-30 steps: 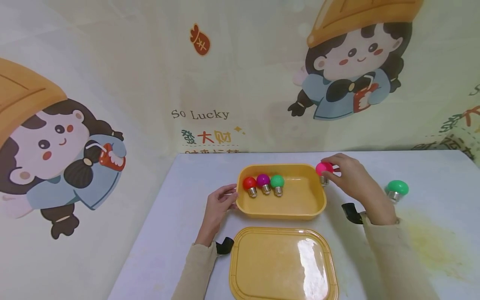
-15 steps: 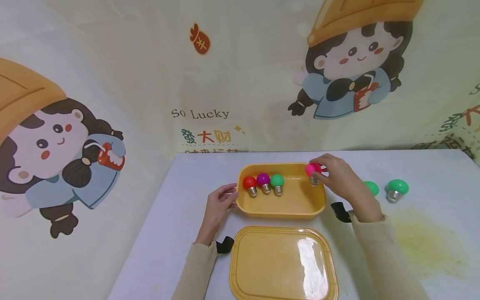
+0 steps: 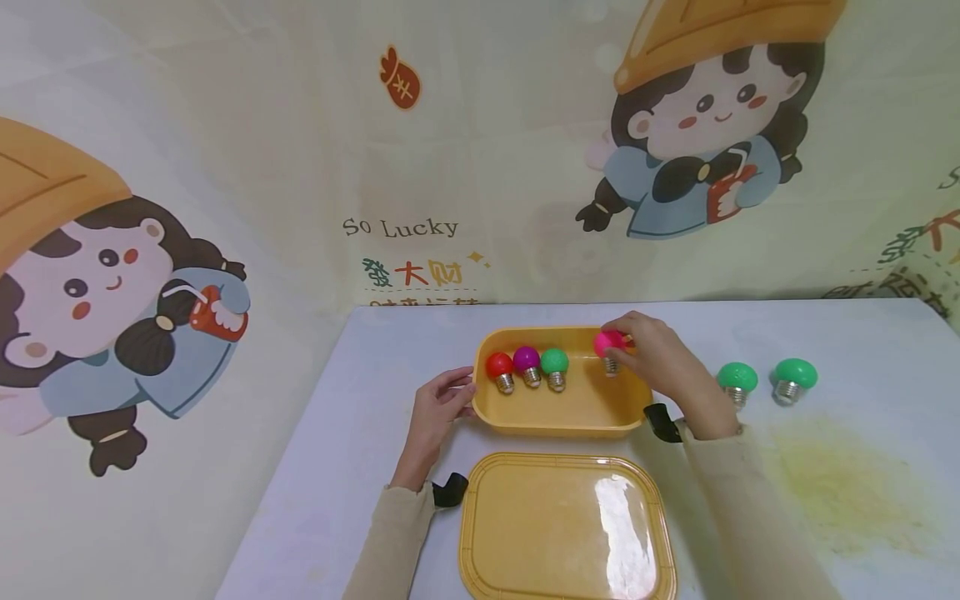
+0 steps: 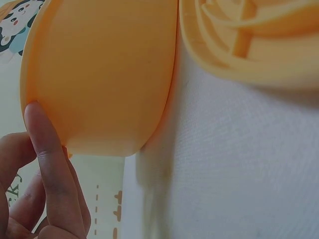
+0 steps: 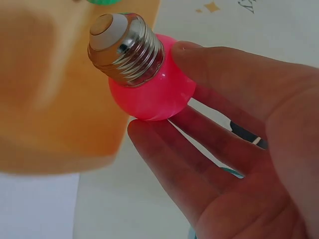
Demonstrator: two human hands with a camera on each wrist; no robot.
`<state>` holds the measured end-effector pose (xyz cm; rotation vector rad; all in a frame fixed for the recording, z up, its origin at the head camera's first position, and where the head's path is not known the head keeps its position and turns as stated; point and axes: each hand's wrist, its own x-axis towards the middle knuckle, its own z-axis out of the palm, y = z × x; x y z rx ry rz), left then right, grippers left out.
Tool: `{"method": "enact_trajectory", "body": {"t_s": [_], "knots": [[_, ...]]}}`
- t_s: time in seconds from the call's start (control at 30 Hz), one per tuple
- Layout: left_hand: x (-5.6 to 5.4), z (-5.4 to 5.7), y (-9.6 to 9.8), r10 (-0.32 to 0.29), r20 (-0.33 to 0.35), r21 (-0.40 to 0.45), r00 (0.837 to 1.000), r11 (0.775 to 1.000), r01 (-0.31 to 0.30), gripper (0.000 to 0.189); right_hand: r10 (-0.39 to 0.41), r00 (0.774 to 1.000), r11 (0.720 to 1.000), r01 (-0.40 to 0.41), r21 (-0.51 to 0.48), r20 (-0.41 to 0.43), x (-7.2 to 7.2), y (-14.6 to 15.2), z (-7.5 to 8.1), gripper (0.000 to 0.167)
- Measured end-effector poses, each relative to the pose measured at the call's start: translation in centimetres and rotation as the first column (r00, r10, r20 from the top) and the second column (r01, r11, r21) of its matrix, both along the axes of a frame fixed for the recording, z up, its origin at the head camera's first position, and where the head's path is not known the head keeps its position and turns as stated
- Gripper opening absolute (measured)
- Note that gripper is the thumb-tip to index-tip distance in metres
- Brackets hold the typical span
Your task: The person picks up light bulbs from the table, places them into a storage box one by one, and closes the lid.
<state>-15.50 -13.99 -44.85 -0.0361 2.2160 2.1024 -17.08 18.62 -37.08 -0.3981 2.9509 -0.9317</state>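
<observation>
A pink light bulb (image 3: pixel 608 343) with a silver screw base is pinched between the thumb and fingers of my right hand (image 3: pixel 660 358). It hangs base down over the right part of a yellow plastic box (image 3: pixel 562 432); in the right wrist view, its metal base (image 5: pixel 124 47) points toward the box. My left hand (image 3: pixel 437 417) touches the box's left side, fingers fairly straight against the outer wall (image 4: pixel 104 74) near the rim. Inside the box, at the left, a red bulb (image 3: pixel 498 365), a purple bulb (image 3: pixel 527 359) and a green bulb (image 3: pixel 555 362) lie in a row.
A yellow lid (image 3: pixel 555 525) lies on the white table in front of the box. To the right are two more green bulbs, one nearer (image 3: pixel 737 377) and one farther right (image 3: pixel 795 373). A printed cloth (image 3: pixel 525 167) hangs behind the table.
My right hand has carried the pink bulb leftward, from the box's right rim to over its inside. One green bulb on the table has come out from behind the right arm. My left hand stays put.
</observation>
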Motion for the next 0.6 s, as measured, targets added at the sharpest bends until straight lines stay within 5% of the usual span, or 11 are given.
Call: {"method": "enact_trajectory", "body": {"t_s": [0.6], "knots": [[0.0,0.0,0.1,0.009,0.004,-0.012,1.000,1.000,-0.009,0.032,0.034,0.999,0.999,-0.035,0.013,0.035,-0.9,-1.7,-0.5,0.032]]}}
